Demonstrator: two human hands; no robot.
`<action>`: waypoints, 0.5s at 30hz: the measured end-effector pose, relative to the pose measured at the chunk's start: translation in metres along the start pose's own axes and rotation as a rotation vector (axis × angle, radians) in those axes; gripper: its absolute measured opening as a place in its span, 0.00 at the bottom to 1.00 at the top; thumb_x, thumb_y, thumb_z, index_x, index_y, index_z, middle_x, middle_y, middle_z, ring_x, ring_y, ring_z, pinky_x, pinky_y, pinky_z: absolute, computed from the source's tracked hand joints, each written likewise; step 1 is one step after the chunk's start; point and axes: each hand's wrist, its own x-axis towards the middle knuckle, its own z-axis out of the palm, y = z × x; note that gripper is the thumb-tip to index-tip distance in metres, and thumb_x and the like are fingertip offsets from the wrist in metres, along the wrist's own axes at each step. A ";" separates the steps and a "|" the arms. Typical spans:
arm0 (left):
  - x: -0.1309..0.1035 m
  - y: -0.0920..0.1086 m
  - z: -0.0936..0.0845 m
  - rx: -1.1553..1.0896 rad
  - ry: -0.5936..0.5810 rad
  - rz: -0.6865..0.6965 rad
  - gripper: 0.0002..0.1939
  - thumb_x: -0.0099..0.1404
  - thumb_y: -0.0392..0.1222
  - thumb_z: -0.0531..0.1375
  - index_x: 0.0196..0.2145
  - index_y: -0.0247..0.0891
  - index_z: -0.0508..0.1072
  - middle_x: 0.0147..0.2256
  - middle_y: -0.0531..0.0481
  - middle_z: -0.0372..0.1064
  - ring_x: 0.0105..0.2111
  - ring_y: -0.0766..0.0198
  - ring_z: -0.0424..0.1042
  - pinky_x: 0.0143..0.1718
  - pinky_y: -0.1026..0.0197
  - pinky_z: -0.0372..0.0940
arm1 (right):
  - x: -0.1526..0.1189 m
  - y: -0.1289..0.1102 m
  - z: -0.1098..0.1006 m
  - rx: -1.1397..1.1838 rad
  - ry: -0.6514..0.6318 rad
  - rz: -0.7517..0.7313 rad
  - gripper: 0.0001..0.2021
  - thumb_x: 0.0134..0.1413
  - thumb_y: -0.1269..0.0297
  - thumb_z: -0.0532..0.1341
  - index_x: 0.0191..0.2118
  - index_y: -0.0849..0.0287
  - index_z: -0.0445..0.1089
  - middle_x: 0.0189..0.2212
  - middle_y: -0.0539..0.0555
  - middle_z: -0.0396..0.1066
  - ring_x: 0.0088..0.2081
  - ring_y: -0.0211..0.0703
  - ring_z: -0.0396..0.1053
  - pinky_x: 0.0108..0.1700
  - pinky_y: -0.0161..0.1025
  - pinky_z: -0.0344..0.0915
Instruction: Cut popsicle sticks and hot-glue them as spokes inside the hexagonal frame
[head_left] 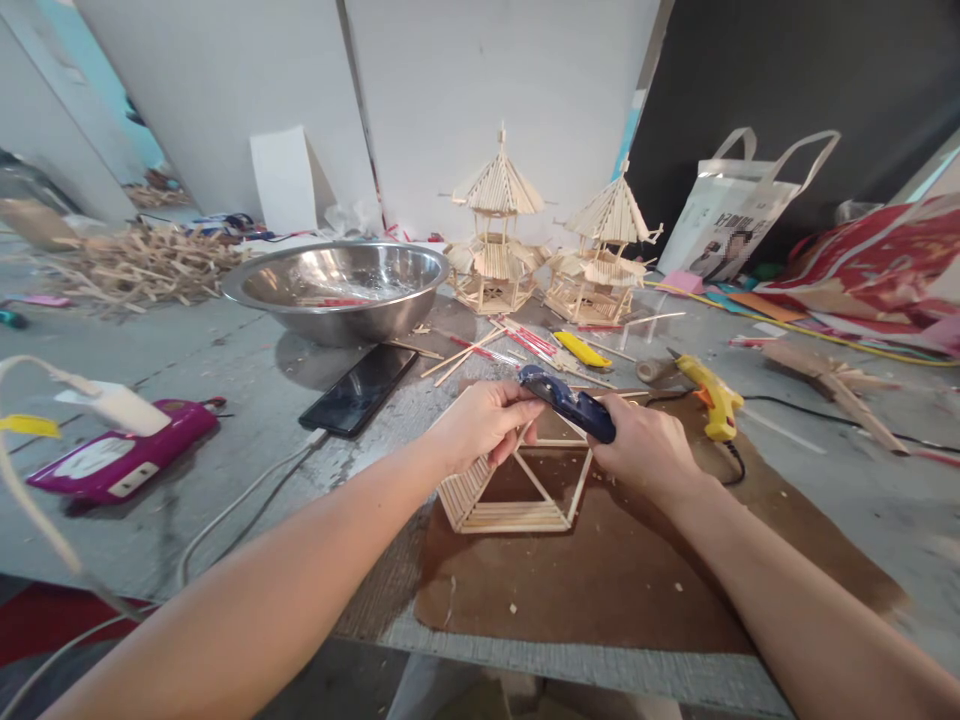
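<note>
My right hand (646,440) is wrapped round a dark blue hand cutter (570,402), held tilted above the board. At the cutter's far end, my left hand (484,425) has its fingers pinched together; what lies between them is too small to make out. Below both hands, a six-sided frame of thin wooden sticks (514,517) lies on the brown board (525,600). Rows of sticks fill its front and left sides, and crossing sticks span its open middle. My hands partly hide its back edge.
A steel bowl (337,320), a black phone (360,390) and a purple power strip (127,455) stand left. Two stick pagodas (499,255) rise behind loose sticks (469,355) and a yellow knife (582,350). A yellow glue gun (712,395) with its cord lies right.
</note>
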 end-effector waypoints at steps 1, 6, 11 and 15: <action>0.000 0.001 0.000 -0.012 -0.006 -0.006 0.10 0.57 0.44 0.51 0.25 0.33 0.62 0.20 0.55 0.63 0.07 0.80 0.53 0.08 0.72 0.44 | 0.000 0.000 0.000 0.000 0.002 -0.004 0.14 0.42 0.60 0.52 0.38 0.55 0.63 0.28 0.53 0.71 0.28 0.45 0.68 0.25 0.35 0.50; 0.000 0.000 -0.001 -0.030 -0.032 -0.013 0.08 0.58 0.42 0.51 0.27 0.34 0.62 0.20 0.56 0.63 0.07 0.79 0.54 0.08 0.72 0.43 | -0.001 -0.001 -0.001 0.009 -0.005 -0.016 0.12 0.42 0.60 0.52 0.35 0.54 0.64 0.26 0.53 0.71 0.27 0.47 0.68 0.24 0.36 0.49; 0.000 -0.001 0.001 -0.020 -0.062 -0.017 0.09 0.58 0.43 0.51 0.26 0.34 0.61 0.20 0.55 0.64 0.07 0.78 0.55 0.07 0.72 0.45 | 0.000 0.000 0.003 0.086 -0.002 -0.013 0.17 0.42 0.61 0.52 0.42 0.54 0.61 0.33 0.54 0.70 0.31 0.46 0.67 0.26 0.36 0.52; -0.001 -0.001 0.006 -0.040 -0.067 -0.036 0.10 0.57 0.45 0.52 0.28 0.34 0.60 0.21 0.54 0.65 0.09 0.77 0.57 0.08 0.72 0.48 | 0.005 0.010 0.009 0.139 0.064 0.029 0.20 0.42 0.58 0.52 0.44 0.58 0.59 0.38 0.57 0.67 0.37 0.48 0.66 0.28 0.37 0.55</action>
